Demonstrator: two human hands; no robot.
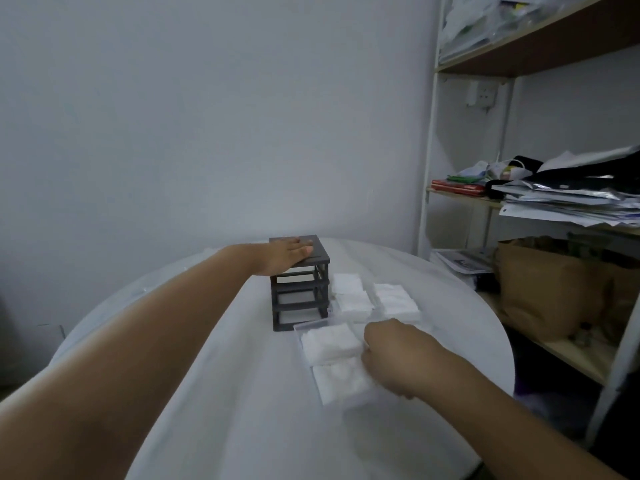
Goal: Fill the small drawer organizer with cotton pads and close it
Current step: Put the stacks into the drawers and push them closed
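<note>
A small dark grey drawer organizer frame (300,299) stands on the round white table (207,358), its slots empty. My left hand (284,254) lies flat on its top. In front of it sits a clear plastic drawer (304,325) holding white cotton pads (330,342). My right hand (391,355) has its fingers curled at the drawer's right side, touching the pads (341,379); what the fingertips hold is hidden. More stacks of cotton pads (394,299) lie right of the frame, some in what looks like another clear drawer.
A shelf unit (429,168) with papers, bags and a brown paper bag (547,289) stands to the right of the table. A plain wall is behind. The table's left and near parts are bare white cloth.
</note>
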